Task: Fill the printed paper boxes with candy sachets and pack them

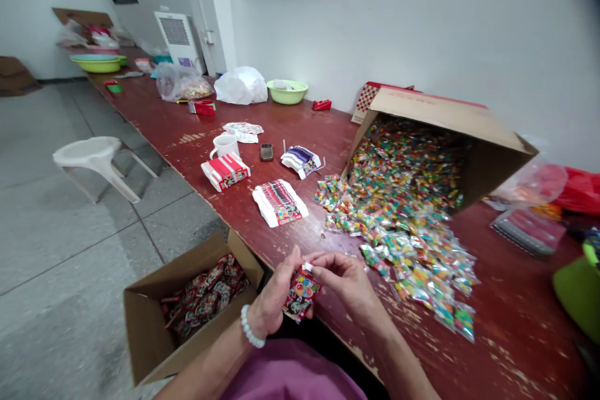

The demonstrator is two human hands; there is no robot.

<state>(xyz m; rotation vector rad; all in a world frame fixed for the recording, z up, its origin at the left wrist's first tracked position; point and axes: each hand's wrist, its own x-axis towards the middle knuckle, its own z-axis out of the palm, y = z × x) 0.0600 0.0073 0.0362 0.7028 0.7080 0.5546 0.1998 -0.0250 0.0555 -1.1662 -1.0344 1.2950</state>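
My left hand point(276, 297) holds a small printed candy box point(302, 294), red with colourful pictures, its face turned up toward me. At the box's top end, the fingers of my right hand point(344, 278) pinch the white flap. Whether the box has anything inside cannot be seen. Just beyond my hands lies a fanned stack of flat candy boxes point(281, 203) with the same kind of print. To the right, clear packets of coloured candies point(407, 244) spill over the table from a tipped cardboard carton point(487, 137).
Below the table's left edge stands an open carton point(150, 325) of filled-looking small red packs point(210, 294). Farther along the red table point(328, 131) are a white mug point(226, 145), a purple box stack point(300, 161), a red box stack point(225, 170) and a dark small device point(267, 152). A white stool point(94, 153) stands left.
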